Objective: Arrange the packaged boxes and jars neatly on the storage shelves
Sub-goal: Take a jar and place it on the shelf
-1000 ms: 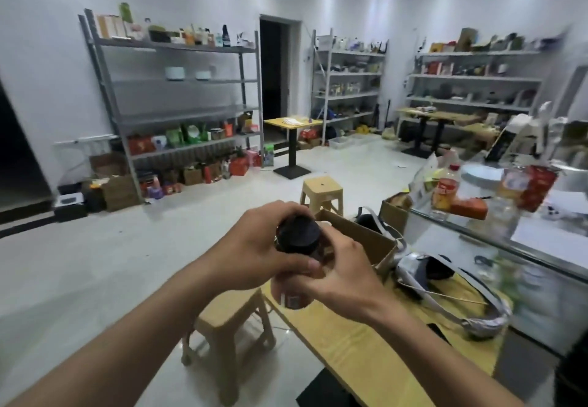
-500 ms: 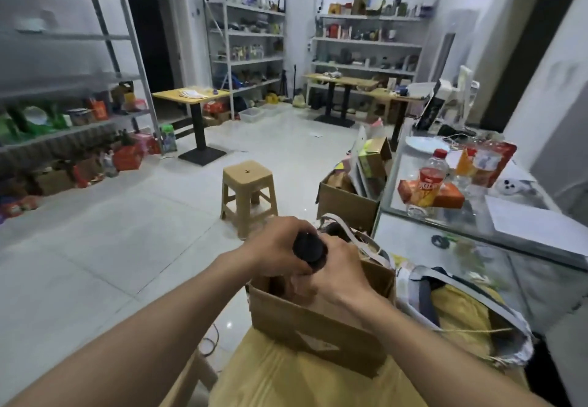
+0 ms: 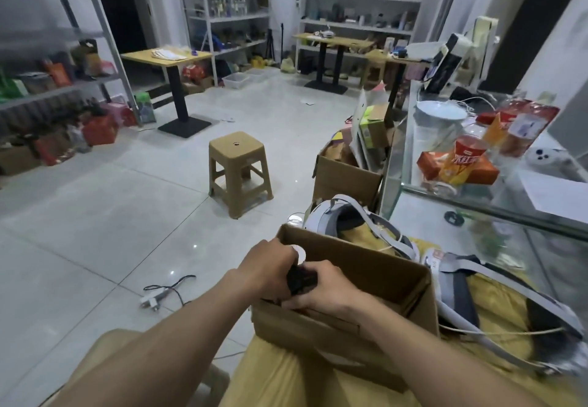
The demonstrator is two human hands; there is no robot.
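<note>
A small jar with a black lid [image 3: 299,279] is held between both hands just inside the near left corner of an open cardboard box [image 3: 375,279] on a yellow table. My left hand [image 3: 267,268] wraps the jar from the left and my right hand [image 3: 321,290] grips it from the right. Something white and round [image 3: 299,252] shows above my left fingers. The jar's body is mostly hidden. Storage shelves [image 3: 359,22] with packed goods line the far walls.
A tan plastic stool [image 3: 238,171] stands on the tiled floor ahead. A second open carton [image 3: 346,181] sits by a glass counter [image 3: 477,190] with bottles and snack packs. White headsets [image 3: 350,219] lie behind the box. A plug and cable [image 3: 159,295] lie on the floor.
The view has swung right and down. Both hands have lowered the black-lidded jar from chest height into the cardboard box.
</note>
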